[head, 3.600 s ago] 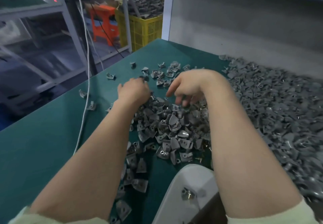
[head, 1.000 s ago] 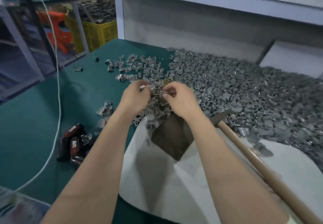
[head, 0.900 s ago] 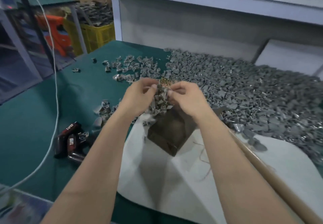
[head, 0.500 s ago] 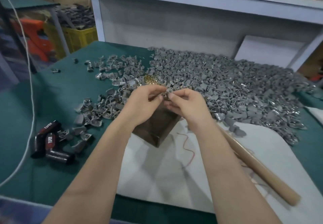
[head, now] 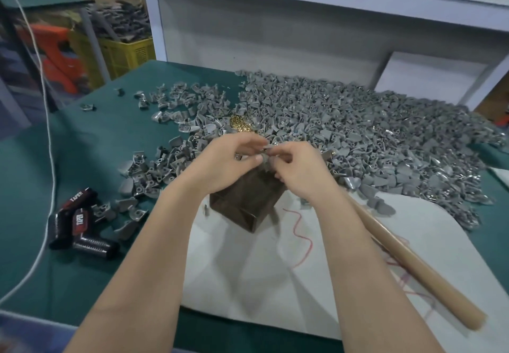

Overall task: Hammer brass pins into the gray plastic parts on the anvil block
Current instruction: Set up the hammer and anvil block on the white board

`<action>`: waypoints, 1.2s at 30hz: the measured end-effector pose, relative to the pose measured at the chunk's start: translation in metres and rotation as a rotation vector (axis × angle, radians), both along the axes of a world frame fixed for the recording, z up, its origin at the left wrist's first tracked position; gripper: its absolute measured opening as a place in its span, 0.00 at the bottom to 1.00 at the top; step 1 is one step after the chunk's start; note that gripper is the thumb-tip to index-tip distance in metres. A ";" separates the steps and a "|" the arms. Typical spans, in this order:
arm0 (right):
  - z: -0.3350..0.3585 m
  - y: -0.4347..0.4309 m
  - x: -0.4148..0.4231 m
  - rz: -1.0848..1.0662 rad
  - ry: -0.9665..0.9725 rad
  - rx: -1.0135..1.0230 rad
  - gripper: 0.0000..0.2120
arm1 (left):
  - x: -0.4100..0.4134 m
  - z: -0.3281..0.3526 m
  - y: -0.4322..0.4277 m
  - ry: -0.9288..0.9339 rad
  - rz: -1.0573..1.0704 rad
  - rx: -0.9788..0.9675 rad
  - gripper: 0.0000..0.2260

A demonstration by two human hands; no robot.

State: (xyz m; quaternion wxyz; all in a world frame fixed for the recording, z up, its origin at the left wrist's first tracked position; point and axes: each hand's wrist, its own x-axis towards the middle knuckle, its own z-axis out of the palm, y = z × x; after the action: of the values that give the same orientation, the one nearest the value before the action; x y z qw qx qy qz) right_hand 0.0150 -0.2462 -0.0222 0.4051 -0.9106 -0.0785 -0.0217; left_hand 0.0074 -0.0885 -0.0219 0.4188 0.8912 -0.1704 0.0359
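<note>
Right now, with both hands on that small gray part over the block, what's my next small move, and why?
Probably set the gray part down on top of the anvil block and steady it with the left hand. Both hands pinch it just above the block, and the hammer lies untouched on the white pad beside the right hand.

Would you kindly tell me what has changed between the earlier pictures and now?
Both hands left the loose parts farther out and came back together. The left hand and right hand now pinch a small gray part between them above the block. The hammer lies untouched on the white sheet, as a second ago.
</note>
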 end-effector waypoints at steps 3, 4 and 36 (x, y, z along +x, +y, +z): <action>0.000 0.007 0.010 0.023 0.044 0.041 0.04 | 0.003 0.002 -0.001 0.031 0.016 -0.023 0.09; 0.001 0.010 0.014 -0.003 0.062 0.121 0.03 | 0.005 0.003 0.000 0.013 0.072 -0.040 0.07; -0.011 0.063 0.117 -0.060 0.166 -0.671 0.27 | 0.042 -0.006 0.023 0.196 0.518 -0.633 0.04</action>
State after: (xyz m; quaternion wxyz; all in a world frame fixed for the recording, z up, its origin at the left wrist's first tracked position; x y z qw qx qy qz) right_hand 0.1320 -0.1832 -0.0328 0.0872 -0.9937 -0.0211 0.0674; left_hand 0.0497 -0.0654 -0.0282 0.6634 0.7311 0.1194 0.1054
